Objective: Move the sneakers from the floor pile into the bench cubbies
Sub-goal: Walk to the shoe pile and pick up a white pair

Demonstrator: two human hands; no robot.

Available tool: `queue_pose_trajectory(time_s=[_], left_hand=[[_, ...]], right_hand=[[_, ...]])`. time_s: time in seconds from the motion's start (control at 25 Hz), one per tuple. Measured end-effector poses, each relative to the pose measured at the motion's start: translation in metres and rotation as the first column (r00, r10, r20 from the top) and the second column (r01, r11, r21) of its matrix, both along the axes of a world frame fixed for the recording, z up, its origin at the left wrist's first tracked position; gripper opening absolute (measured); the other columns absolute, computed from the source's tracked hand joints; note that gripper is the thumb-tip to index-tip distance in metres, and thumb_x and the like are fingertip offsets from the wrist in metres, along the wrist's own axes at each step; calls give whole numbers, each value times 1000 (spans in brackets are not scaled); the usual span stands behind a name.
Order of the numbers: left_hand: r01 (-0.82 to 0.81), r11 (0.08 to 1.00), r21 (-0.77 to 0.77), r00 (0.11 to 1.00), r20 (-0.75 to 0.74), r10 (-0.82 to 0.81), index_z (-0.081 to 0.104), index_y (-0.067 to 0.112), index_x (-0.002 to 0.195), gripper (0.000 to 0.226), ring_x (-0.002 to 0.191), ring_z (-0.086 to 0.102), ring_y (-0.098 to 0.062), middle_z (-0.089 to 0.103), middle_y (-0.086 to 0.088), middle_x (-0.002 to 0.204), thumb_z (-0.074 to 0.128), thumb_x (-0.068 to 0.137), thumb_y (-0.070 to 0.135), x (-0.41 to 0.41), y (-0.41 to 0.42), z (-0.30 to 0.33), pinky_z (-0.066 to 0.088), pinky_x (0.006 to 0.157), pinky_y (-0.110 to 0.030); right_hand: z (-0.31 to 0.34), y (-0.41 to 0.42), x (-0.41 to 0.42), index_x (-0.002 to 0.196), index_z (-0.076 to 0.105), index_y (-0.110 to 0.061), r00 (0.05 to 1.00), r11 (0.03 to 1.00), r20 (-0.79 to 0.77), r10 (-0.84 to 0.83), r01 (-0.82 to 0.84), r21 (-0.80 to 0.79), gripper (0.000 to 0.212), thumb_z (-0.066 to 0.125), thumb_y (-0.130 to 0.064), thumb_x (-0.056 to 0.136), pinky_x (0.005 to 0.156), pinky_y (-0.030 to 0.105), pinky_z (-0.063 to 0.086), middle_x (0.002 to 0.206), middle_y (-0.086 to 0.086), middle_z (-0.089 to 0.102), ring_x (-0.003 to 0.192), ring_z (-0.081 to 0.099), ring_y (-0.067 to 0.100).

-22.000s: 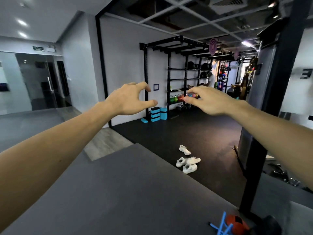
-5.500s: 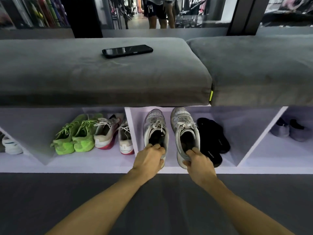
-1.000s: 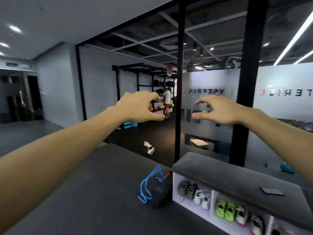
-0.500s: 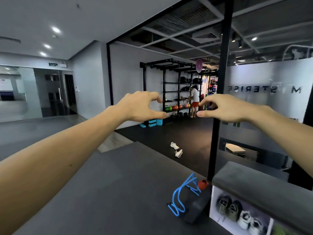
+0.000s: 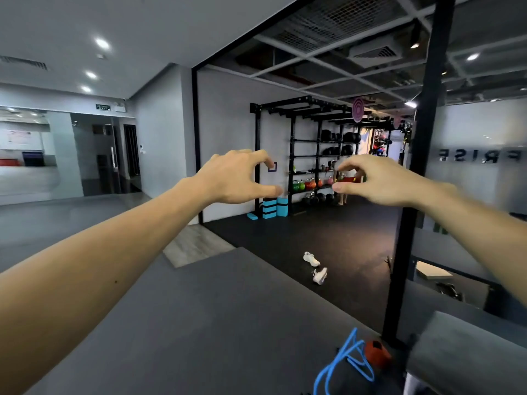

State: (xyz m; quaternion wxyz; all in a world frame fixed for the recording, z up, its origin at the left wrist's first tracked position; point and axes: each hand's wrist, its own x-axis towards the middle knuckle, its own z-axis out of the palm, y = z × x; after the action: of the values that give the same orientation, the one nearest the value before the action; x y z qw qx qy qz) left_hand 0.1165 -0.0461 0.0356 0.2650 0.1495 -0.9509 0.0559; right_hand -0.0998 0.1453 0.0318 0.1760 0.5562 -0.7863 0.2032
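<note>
My left hand (image 5: pixel 236 178) and right hand (image 5: pixel 373 181) are both raised in front of me, fingers curved with thumb and forefinger apart in a loose C, holding nothing. What I can see left of the floor pile is two white sneakers (image 5: pixel 316 267) lying on the dark rubber floor (image 5: pixel 328 240) well ahead of me, near each other but apart, so by my reckoning the job is not finished and these two need collecting. The bench (image 5: pixel 467 349) shows only as a grey cushioned corner at the lower right (its cubbies are almost wholly out of frame, so I cannot tell how many pairs already sit in them). The farther sneaker (image 5: pixel 311 259) lies with its long axis running diagonally from upper left to lower right; the nearer sneaker (image 5: pixel 320 276) looks tipped over, its length slanting the other way. At this distance I cannot tell which end is the toe on either one.
</note>
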Motion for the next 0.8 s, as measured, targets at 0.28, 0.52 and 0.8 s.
queue_pose_trajectory(time_s=[0.28,0.52,0.8], left_hand=[[-16,1000,-19,999,37,17,47,35,127,61,115,51,-20,54,3,130,50,78,72,-116,-185,-15,40,97,-47],[80,996,-34,996,44,-79,48,34,126,63,115,51,-19,55,5,130,49,77,74,-251,-318,2,39,94,-43],[159,986,-60,987,14,-158,47,36,127,64,116,50,-17,54,7,130,48,76,75,-439,-442,3,39,95,-45]], right_hand=[[-17,-177,-111,121,53,-31,997,999,77,13,-16,35,52,59,-60,78,76,25,37,111,-10,56,96,54,8],[-8,-299,-225,123,52,-29,990,998,132,-51,48,28,51,60,-56,80,72,16,37,116,-7,56,92,53,0],[2,-418,-402,125,51,-28,991,993,49,-121,120,20,60,57,-64,77,82,25,34,126,-4,54,101,50,9]])
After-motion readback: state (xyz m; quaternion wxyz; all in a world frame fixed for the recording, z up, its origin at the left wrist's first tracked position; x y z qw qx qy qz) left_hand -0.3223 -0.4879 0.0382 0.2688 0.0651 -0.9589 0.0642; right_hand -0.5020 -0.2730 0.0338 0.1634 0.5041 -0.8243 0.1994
